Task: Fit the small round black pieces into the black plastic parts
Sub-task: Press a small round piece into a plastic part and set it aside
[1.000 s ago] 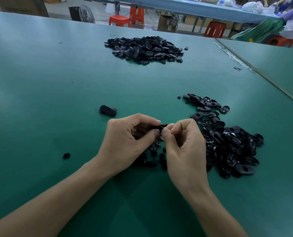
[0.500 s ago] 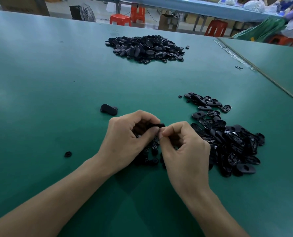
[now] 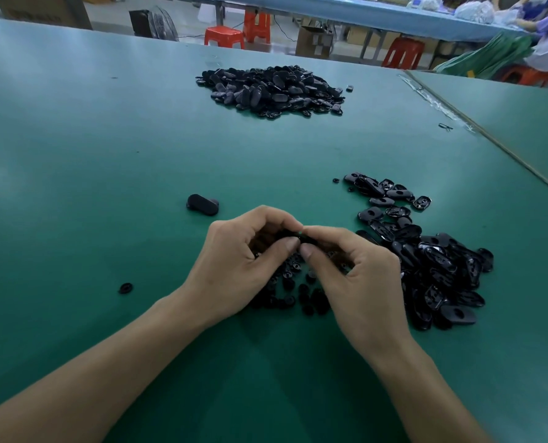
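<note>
My left hand (image 3: 237, 266) and my right hand (image 3: 359, 282) meet fingertip to fingertip over the green table (image 3: 106, 155). Between them they pinch a black plastic part (image 3: 308, 238), mostly hidden by the fingers. Whether a small round piece sits in it cannot be seen. Under my hands lies a scatter of small round black pieces (image 3: 298, 292). A loose heap of oval black plastic parts (image 3: 432, 257) lies to the right of my right hand.
A bigger pile of black parts (image 3: 269, 89) sits far back at the centre. One single oval part (image 3: 202, 204) lies left of my hands, and a lone round piece (image 3: 125, 288) further left. A table seam (image 3: 490, 139) runs along the right. Red stools stand beyond the far edge.
Both hands have stayed in place, the fingertips closing tighter together around the held part. The camera shifted slightly.
</note>
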Motion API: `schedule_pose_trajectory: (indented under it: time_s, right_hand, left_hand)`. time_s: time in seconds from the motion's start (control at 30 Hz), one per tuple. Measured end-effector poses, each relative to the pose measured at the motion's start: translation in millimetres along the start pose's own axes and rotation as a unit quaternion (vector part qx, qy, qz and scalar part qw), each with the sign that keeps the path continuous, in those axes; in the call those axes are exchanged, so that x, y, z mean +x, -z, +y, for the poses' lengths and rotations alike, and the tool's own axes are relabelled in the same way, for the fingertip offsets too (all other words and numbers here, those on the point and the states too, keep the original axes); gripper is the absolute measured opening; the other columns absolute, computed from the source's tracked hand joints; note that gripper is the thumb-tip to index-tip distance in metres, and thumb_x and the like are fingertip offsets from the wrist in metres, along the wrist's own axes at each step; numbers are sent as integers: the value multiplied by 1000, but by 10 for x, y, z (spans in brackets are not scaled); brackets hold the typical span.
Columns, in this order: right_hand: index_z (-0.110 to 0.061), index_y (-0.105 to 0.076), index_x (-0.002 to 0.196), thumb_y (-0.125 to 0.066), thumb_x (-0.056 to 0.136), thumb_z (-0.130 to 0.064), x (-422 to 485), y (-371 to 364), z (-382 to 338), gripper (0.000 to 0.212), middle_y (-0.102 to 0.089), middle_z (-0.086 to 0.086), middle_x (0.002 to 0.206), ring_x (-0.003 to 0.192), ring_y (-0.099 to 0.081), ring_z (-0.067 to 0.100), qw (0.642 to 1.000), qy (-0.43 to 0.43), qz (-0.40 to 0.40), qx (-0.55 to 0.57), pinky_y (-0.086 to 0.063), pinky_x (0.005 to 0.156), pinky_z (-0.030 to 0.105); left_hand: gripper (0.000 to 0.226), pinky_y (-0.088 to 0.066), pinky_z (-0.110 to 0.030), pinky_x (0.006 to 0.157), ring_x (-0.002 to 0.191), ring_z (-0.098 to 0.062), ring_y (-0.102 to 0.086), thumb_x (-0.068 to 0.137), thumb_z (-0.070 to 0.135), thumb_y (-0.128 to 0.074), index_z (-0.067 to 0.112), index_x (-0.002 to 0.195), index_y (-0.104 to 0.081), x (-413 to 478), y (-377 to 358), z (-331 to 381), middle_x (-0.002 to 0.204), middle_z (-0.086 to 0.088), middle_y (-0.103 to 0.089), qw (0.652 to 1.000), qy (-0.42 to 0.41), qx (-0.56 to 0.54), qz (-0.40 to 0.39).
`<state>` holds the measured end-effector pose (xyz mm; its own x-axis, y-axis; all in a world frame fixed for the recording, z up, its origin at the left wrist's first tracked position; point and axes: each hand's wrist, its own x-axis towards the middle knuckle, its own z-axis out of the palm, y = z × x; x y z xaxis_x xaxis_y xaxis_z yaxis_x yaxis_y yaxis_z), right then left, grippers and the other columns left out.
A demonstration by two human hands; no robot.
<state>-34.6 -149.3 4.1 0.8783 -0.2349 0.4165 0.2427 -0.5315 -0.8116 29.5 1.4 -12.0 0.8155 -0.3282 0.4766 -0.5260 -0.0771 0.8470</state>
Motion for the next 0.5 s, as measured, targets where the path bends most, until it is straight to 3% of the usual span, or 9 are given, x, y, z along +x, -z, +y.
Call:
schedule_pose_trajectory:
  time_s: [0.13, 0.3, 0.5]
  right_hand:
    - [-23, -77, 98, -76, 84, -7, 17, 33, 25, 21, -74, -20, 84, 75, -69, -2, 999, 2, -16, 28, -49, 72, 9]
    - [-32, -73, 93, -75, 85, -8, 28, 40, 41, 25, -72, -24, 81, 73, -68, -3, 1000, 6, -23, 20, -49, 69, 8]
    - [-32, -73, 93, -75, 86, -9, 31, 58, 52, 24, -72, -24, 82, 74, -69, -2, 999, 0, -35, 15, -48, 69, 7]
  left_hand:
    - [17, -59, -26, 77, 84, -15, -73, 86, 28, -71, 33, 103, -69, 1, 14, -4, 91, 10, -75, 1000, 8, -8, -7]
    - [22, -58, -22, 80, 84, -6, -73, 82, 21, -76, 33, 101, -72, 7, 24, 3, 90, 14, -76, 999, 34, 3, 0]
    - [26, -58, -20, 79, 83, -5, -74, 83, 8, -80, 29, 98, -75, 10, 32, 21, 89, 12, -77, 999, 42, 14, -3]
